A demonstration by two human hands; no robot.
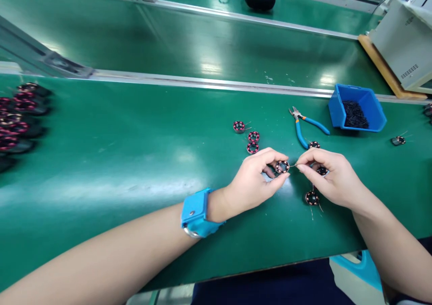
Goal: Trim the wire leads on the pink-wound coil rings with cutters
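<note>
A small wound motor stator (282,167), a dark ring with copper coils, is gripped between the thumb and fingers of my left hand (251,179). My right hand (332,177) pinches a thin wire lead (292,166) that sticks out of the stator's right side. Partly hidden behind and under the right hand are two more stators, one (322,171) by the palm and another (314,145) above the fingers. One stator with loose leads (312,198) lies just below that hand. Left of the held piece, three pink-coiled stators (253,148) rest on the green table (135,161).
Blue-handled cutting pliers (301,129) lie with jaws open beyond my right hand. A blue bin (378,116) holds many short black pieces. A lone stator (398,141) sits at the right, and several more are heaped at far left (23,111). A metal rail (202,82) crosses behind.
</note>
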